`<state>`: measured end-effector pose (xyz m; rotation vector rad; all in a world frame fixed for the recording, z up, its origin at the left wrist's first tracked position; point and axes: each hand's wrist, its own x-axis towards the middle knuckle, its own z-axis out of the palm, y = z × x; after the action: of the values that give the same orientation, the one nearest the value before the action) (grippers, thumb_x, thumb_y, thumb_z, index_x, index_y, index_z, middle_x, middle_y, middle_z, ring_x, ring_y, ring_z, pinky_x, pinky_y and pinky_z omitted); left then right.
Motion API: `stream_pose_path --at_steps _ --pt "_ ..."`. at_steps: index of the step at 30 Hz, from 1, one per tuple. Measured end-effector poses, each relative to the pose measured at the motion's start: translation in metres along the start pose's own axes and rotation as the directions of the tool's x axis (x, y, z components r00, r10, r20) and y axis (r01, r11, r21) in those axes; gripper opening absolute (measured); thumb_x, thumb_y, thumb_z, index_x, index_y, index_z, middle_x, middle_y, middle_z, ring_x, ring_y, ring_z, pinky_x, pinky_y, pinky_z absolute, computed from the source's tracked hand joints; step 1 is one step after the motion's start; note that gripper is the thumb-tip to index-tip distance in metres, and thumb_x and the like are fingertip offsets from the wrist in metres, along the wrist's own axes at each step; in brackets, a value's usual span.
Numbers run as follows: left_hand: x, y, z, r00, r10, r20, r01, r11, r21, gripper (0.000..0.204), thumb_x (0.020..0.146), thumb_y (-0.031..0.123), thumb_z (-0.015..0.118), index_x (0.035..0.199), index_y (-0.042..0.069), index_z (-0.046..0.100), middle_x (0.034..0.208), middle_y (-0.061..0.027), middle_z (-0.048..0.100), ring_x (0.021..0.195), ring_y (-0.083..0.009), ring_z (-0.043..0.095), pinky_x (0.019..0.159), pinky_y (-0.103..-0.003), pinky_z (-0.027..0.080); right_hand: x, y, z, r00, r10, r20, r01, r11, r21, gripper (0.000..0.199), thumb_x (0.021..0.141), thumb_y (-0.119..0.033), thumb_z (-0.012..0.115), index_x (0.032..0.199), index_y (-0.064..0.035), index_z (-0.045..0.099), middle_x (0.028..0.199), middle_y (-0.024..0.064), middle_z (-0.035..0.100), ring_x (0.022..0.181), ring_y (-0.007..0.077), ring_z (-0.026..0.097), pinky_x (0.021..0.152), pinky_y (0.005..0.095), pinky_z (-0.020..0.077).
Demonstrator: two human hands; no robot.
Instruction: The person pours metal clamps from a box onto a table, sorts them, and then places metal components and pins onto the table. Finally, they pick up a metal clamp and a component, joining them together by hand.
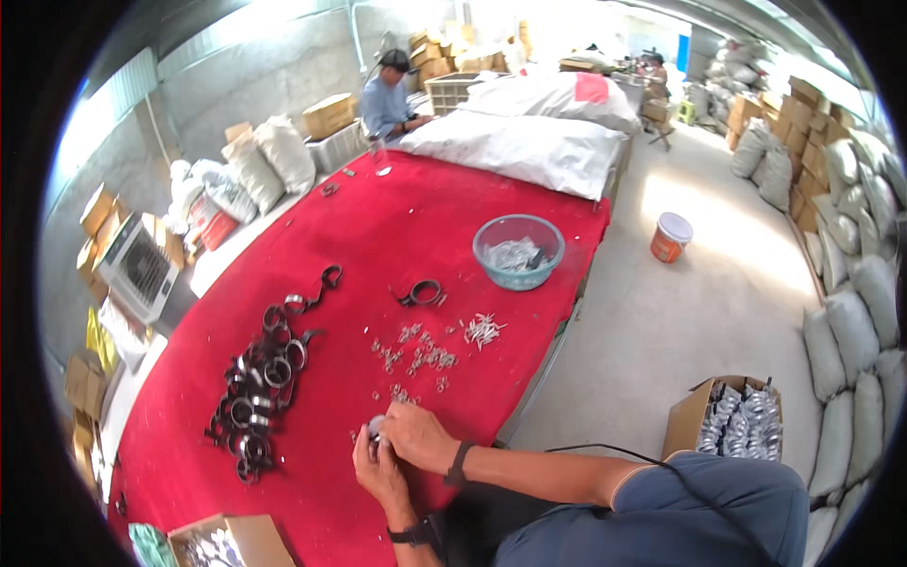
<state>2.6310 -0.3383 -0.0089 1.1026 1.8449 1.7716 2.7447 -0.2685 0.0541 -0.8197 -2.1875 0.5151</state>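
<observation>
Red felt-like cloth covers the long table [378, 227], and both hands meet over its near edge. The right hand [416, 437] curls down over a small pale metal ring [376, 427], pinching it from above, while the left hand [378, 472] cups the same piece from below, fingers closed around it. Just beyond the grip lie scattered small shiny screws and nuts [420, 357]. To the left of the grip sits a tangled heap of dark banded clamps [260, 387] with round loops. Farther ahead and right of the grip stands a translucent teal plastic bowl [518, 250] holding silvery parts.
</observation>
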Motion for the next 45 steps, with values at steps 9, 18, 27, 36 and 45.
stream_pose_path --at_steps 9,18,27,36,45 --pt "0.005 -0.012 0.011 1.000 0.021 0.004 -0.021 0.998 -0.055 0.044 0.097 -0.001 0.066 0.138 -0.010 0.056 0.133 -0.0161 0.059 0.115 -0.0236 0.066 0.098 -0.033 0.055 -0.004 0.011 -0.003 0.998 0.009 -0.066 -0.003 0.996 0.091 0.011 0.087 -0.012 0.063 0.086 -0.0006 0.064 0.089 0.0154 0.058 0.088 0.0352 0.062 0.074 0.0472 0.0521" --pt "0.002 -0.011 0.007 0.999 0.039 -0.002 -0.039 0.999 0.002 0.041 0.096 0.008 0.068 0.134 -0.007 0.062 0.139 -0.0238 0.054 0.121 -0.0315 0.062 0.098 -0.038 0.055 -0.004 0.011 0.000 1.000 0.017 0.001 -0.017 0.998 0.060 0.014 0.089 -0.013 0.062 0.083 0.0005 0.062 0.091 0.0166 0.057 0.089 0.0353 0.061 0.076 0.0465 0.0514" --pt "0.000 0.005 0.005 0.994 0.108 0.019 -0.109 0.981 0.162 0.036 0.095 0.009 0.067 0.127 -0.008 0.065 0.138 -0.0252 0.055 0.124 -0.0334 0.060 0.099 -0.041 0.055 -0.005 0.008 -0.014 0.999 0.015 0.050 -0.017 0.999 0.040 0.020 0.091 -0.018 0.061 0.092 0.0009 0.066 0.095 0.0189 0.061 0.090 0.0346 0.063 0.079 0.0460 0.0530" --pt "-0.016 0.029 -0.027 0.975 0.189 0.115 -0.201 0.974 0.104 0.031 0.091 -0.001 0.064 0.121 -0.008 0.065 0.135 -0.0265 0.059 0.124 -0.0373 0.061 0.104 -0.042 0.051 0.013 0.058 0.013 0.614 0.173 0.770 -0.784 0.244 0.570 0.048 0.100 -0.041 0.060 0.098 0.0069 0.065 0.081 0.0185 0.068 0.077 0.0375 0.068 0.069 0.0457 0.0532" --pt "-0.008 0.036 -0.057 0.968 0.101 0.228 -0.169 0.938 0.303 0.034 0.091 0.007 0.066 0.124 -0.001 0.065 0.137 -0.0212 0.063 0.125 -0.0368 0.061 0.106 -0.042 0.049 0.005 0.050 0.039 0.703 0.315 0.638 -0.711 0.295 0.638 0.022 0.093 -0.018 0.063 0.088 0.0015 0.072 0.076 0.0098 0.070 0.070 0.0180 0.068 0.061 0.0359 0.0561"
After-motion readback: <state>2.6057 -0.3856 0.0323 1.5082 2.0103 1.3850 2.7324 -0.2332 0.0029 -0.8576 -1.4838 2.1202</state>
